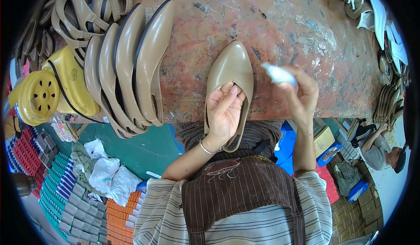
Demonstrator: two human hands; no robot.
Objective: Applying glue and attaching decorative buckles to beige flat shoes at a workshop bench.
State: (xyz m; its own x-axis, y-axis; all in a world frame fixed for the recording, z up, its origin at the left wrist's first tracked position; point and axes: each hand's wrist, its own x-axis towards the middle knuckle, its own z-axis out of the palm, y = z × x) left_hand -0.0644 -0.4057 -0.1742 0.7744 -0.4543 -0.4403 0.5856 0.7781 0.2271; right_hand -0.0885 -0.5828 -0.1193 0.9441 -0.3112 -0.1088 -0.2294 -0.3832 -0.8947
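Note:
A tan, pointed slingback shoe stands near the front edge of the worktable, its toe pointing away from me. My left hand reaches palm up into its opening, the fingertips hidden under the upper, and holds it. To the right of the shoe, my right hand is raised with the fingers closed round a small white bottle. Its narrow tip points left toward the shoe; motion blurs the bottle somewhat, and the two do not touch.
Several matching tan shoes lie stacked on the left. Beside them sits a yellow device with a round perforated end and a black cord. White shoes stand at the far right. The scuffed table ends just before my apron; another person is at right.

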